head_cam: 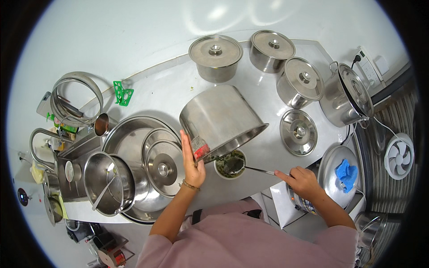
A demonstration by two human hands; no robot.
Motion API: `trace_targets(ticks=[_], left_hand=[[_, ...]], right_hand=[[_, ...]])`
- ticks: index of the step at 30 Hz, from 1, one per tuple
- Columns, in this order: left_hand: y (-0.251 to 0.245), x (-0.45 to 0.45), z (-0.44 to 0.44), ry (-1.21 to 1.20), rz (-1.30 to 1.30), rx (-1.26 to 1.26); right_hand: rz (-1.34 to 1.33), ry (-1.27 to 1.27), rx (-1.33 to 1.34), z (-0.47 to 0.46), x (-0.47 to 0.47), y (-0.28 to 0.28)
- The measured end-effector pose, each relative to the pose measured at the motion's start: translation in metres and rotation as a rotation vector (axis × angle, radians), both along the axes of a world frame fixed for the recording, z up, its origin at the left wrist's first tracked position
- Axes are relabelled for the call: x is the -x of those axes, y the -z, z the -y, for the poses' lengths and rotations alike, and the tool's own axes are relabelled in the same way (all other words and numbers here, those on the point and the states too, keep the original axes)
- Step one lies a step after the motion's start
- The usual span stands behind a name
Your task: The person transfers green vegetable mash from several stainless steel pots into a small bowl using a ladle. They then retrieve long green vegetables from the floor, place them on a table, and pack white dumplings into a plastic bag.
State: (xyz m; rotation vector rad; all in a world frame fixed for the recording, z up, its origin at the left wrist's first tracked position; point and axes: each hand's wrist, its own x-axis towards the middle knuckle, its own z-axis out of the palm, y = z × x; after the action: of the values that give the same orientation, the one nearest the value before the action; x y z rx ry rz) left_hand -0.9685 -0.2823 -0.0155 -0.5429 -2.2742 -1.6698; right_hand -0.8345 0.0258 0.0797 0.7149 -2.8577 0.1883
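Note:
My left hand [193, 171] holds a large stainless steel pot [219, 115] by its side near the rim, with a red and grey label [200, 147] beside the fingers. The pot is tipped over, its mouth angled down towards me, and its inside is mostly hidden. Beneath the rim stands a white bowl [231, 178] of leafy greens in liquid [221, 166]. In my right hand [303, 182] is the handle of a metal ladle [259, 170]. The ladle's head lies over the greens in the bowl.
Several lidded steel pots [216, 65] line the counter's back and right. A loose lid [298, 133] lies at right. To the left, a wide basin [115, 134] holds lids and a pot [107, 181] with a spoon. A blue cloth [346, 176] rests on a domed lid.

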Motion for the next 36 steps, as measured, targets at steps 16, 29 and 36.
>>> trace_targets(ticks=[16, 29, 36], left_hand=[[-0.007, 0.005, 0.002, -0.045, -0.003, -0.125], [-0.135, -0.003, 0.131, -0.498, 0.516, -1.042], [-0.194, -0.105, 0.256, -0.861, 0.204, -0.843]], right_hand=[[0.060, 0.070, -0.006, -0.011, -0.006, 0.004], [1.322, 0.230, 1.825, 0.080, 0.031, 0.007], [1.196, -0.079, 1.399, 0.185, 0.103, -0.033]])
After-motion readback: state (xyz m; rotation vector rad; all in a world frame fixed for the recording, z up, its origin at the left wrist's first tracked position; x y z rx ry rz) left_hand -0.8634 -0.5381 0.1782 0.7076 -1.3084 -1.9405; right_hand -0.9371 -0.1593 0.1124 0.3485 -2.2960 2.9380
